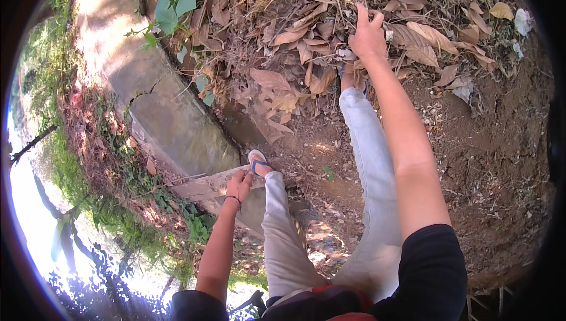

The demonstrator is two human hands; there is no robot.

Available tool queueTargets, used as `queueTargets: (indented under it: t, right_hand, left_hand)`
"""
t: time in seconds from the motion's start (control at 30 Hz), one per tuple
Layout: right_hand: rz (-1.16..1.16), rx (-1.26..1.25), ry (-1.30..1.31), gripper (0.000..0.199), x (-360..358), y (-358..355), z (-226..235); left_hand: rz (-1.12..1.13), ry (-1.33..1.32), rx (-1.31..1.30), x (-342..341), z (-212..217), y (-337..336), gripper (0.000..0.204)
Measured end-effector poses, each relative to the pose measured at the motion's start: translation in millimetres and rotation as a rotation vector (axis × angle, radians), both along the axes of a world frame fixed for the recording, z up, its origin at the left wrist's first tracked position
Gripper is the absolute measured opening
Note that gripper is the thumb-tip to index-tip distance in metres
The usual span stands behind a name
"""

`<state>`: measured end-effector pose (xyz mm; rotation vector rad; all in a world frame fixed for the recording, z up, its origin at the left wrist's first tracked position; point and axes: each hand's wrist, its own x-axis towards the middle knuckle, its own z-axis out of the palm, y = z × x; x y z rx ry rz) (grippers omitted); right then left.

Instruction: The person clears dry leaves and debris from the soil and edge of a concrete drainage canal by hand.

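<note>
My right hand (369, 33) reaches far forward into a heap of dry brown leaves (315, 35). Its fingers are stretched and spread among thin dry stems, and I see nothing held in them. Lower down on the left, my left hand (239, 185), with a dark band at the wrist, hangs over a flat plank-like piece (203, 187) beside my sandalled foot (258, 162). The fingers there curl together, and whatever they may hold is hidden. My other foot is partly covered by the right arm and leaves.
A cracked concrete ledge (159, 109) runs along the left, with green plants and a drop beyond it. Broad green leaves (180, 0) hang at its upper edge. Bare brown soil (477, 168) slopes on the right. Pale scraps (523, 22) lie at the far right.
</note>
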<state>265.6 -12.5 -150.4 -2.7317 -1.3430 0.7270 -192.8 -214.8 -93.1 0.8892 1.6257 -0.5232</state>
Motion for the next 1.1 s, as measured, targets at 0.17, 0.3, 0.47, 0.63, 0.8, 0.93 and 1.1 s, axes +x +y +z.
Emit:
queueTargets:
  t: [0.17,0.3,0.47,0.63,0.8,0.93,1.1]
  right_hand:
    - [-0.008,0.143,0.095,0.061,-40.4,3.3,33.5]
    - [0.008,0.245,0.073,0.056,-97.0,16.2,35.5]
    - [-0.011,0.145,0.15,0.064,-117.3,15.6,32.2]
    - [0.067,0.019,0.272,0.065,-116.3,15.6,33.3]
    - [0.236,-0.107,0.311,0.061,-91.9,-14.4,27.9]
    - [0.223,-0.003,-0.084,0.051,-32.7,-74.2,10.3]
    - [0.112,-0.013,-0.303,0.052,-14.4,-181.8,75.1]
  left_hand:
    - [-0.025,0.006,-0.011,0.6,5.6,-1.1,0.035]
    - [-0.045,0.012,-0.035,-1.2,4.3,-6.2,0.035]
    - [-0.014,-0.014,-0.007,7.9,10.0,2.9,0.035]
    - [-0.082,0.019,0.015,14.2,14.2,14.8,0.037]
    - [-0.101,0.002,0.003,12.1,24.8,11.6,0.035]
    - [0.053,-0.139,0.099,8.7,38.8,4.6,0.034]
    - [0.078,-0.171,0.253,-49.4,72.9,-26.1,0.03]
